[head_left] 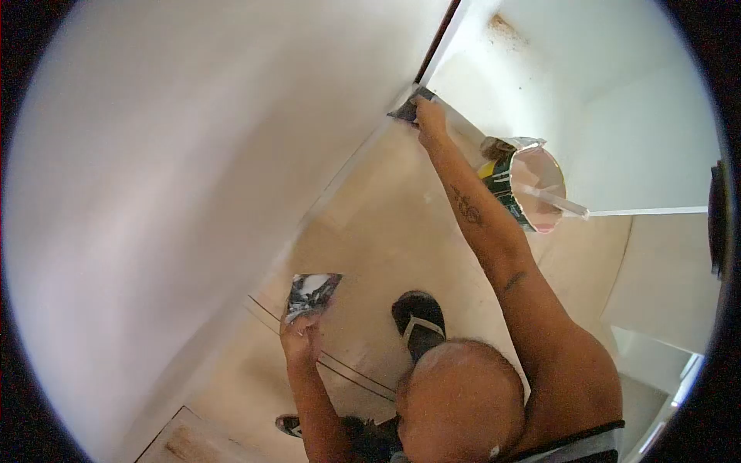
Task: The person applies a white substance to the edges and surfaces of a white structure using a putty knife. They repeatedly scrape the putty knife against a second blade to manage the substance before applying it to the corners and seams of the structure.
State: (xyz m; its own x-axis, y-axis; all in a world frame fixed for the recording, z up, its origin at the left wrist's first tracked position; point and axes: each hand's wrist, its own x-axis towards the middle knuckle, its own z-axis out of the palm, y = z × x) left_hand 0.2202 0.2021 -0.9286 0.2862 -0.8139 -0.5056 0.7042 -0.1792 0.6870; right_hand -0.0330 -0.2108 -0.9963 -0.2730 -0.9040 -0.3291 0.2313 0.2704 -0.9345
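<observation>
My right hand [429, 120] reaches far forward, its fingers closed on a dark, wide-bladed putty knife [405, 109]. That blade lies against the foot of the wall, near a corner beside a narrow dark gap. Lower in view, my left hand [302, 338] grips a second putty knife [312, 295], whose blade is smeared with white filler and points away from me. Its handle is hidden in my fingers. Right of my right forearm stands a bucket [500, 189] with torn, crusted edges and a pinkish inside. A pale stick [557, 202] leans over its rim.
A white wall [154, 154] fills the left side. White panels [641, 139] with a brown stain rise at the right. Thin dark lines cross the beige floor [370, 224]. My bent knee [463, 397] and a black sandal [421, 318] are close below.
</observation>
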